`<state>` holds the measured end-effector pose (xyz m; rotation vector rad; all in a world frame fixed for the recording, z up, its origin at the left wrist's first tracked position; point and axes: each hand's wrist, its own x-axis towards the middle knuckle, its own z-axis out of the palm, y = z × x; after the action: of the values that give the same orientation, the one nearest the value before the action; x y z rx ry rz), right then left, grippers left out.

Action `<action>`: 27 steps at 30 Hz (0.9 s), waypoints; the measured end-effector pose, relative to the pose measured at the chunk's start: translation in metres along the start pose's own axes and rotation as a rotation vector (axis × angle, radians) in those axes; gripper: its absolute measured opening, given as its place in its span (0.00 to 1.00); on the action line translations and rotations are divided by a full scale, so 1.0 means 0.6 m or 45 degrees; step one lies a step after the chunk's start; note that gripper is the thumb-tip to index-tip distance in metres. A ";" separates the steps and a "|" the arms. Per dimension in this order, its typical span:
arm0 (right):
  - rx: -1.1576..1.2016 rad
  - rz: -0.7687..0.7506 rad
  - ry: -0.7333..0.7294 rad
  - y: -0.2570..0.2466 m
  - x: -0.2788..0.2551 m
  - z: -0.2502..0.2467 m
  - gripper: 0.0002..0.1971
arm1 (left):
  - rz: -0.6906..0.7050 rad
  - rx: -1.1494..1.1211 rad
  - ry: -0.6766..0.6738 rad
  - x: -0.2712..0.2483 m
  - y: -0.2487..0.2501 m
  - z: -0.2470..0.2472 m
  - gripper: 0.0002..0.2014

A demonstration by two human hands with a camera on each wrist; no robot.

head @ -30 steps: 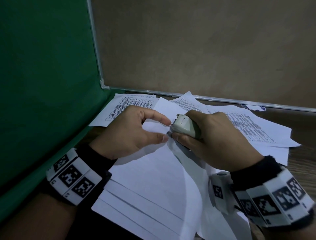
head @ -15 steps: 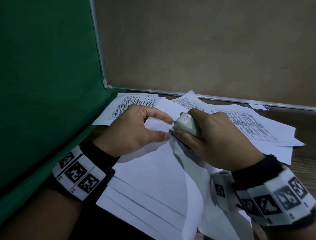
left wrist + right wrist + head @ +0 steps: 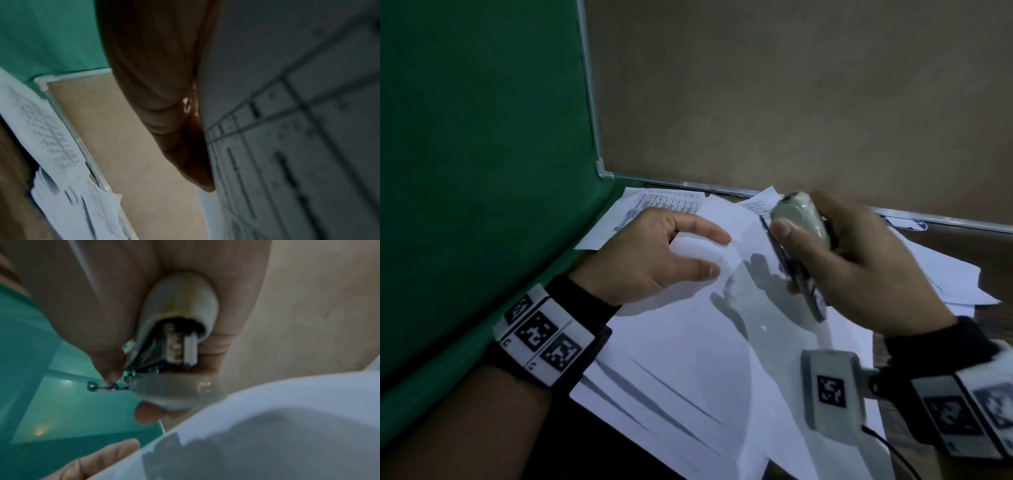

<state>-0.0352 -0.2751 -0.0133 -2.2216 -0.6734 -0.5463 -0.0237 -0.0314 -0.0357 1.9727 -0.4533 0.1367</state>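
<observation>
A stack of white paper sheets [image 3: 688, 342] lies on the table, blank side up. My left hand [image 3: 719, 255] pinches its far corner between thumb and index finger, and the corner curls up. In the left wrist view my fingers [image 3: 164, 97] press against the printed underside of the sheets [image 3: 287, 146]. My right hand [image 3: 808, 246] grips a small grey-white stapler [image 3: 803, 219], raised just right of that corner and clear of the paper. The right wrist view shows the stapler [image 3: 179, 313] with its jaws parted and nothing between them, above the curled paper edge [image 3: 267, 402].
A green cloth panel [image 3: 482, 171] walls off the left. A brown board with a metal frame [image 3: 791, 102] stands at the back. Loose printed sheets [image 3: 664, 202] spread behind and to the right [image 3: 945, 274]. Dark wooden tabletop [image 3: 989, 329] shows at the right.
My right hand has lifted the stapler up and to the right, off the paper corner it was clamped on. My left hand still pinches the corner.
</observation>
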 end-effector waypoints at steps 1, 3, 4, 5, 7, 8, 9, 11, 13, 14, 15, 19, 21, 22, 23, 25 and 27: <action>-0.048 -0.030 0.025 -0.003 -0.002 -0.004 0.17 | -0.008 -0.069 0.002 0.000 0.001 -0.002 0.18; -0.143 -0.072 0.035 -0.003 -0.004 0.000 0.17 | -0.003 -0.162 0.026 0.000 0.000 -0.005 0.19; -0.184 -0.084 0.023 0.000 -0.005 0.006 0.16 | 0.012 -0.174 0.032 0.001 -0.001 -0.005 0.19; -0.226 -0.099 0.012 0.002 -0.005 0.012 0.15 | 0.025 -0.179 0.032 0.002 -0.002 -0.004 0.18; -0.283 -0.153 0.000 0.007 -0.005 0.020 0.13 | 0.040 -0.188 0.036 0.000 -0.004 -0.002 0.17; -0.292 -0.174 0.004 0.007 -0.005 0.023 0.13 | 0.045 -0.196 0.039 0.000 -0.004 -0.001 0.16; -0.301 -0.185 0.007 0.005 -0.006 0.025 0.13 | 0.052 -0.206 0.042 -0.002 -0.003 0.001 0.16; -0.320 -0.191 0.007 0.004 -0.007 0.028 0.15 | 0.088 -0.191 0.048 -0.002 -0.002 0.005 0.16; -0.339 -0.198 0.001 0.004 -0.007 0.028 0.15 | 0.110 -0.153 0.053 -0.002 -0.001 0.009 0.16; -0.340 -0.199 0.001 0.004 -0.007 0.027 0.15 | 0.109 -0.146 0.056 -0.002 0.000 0.011 0.16; -0.339 -0.201 -0.001 0.003 -0.007 0.026 0.15 | 0.107 -0.144 0.057 -0.003 0.001 0.012 0.16; -0.348 -0.193 -0.040 0.001 -0.008 0.021 0.17 | 0.085 -0.123 0.073 -0.002 0.002 0.014 0.17; -0.358 -0.191 -0.047 0.001 -0.009 0.021 0.18 | 0.079 -0.107 0.082 -0.001 0.003 0.014 0.18; -0.358 -0.183 -0.047 0.001 -0.009 0.021 0.18 | 0.077 -0.109 0.082 -0.001 0.004 0.015 0.18; -0.356 -0.176 -0.048 0.002 -0.009 0.021 0.18 | 0.078 -0.111 0.078 -0.002 0.005 0.016 0.18; -0.356 -0.176 -0.045 0.003 -0.010 0.021 0.17 | 0.078 -0.104 0.074 -0.003 0.006 0.016 0.17; -0.362 -0.183 -0.049 0.003 -0.010 0.022 0.15 | 0.073 -0.106 0.067 -0.004 0.005 0.017 0.16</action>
<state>-0.0364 -0.2682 -0.0259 -2.4651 -0.8226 -0.7105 -0.0282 -0.0409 -0.0380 1.8710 -0.4746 0.2023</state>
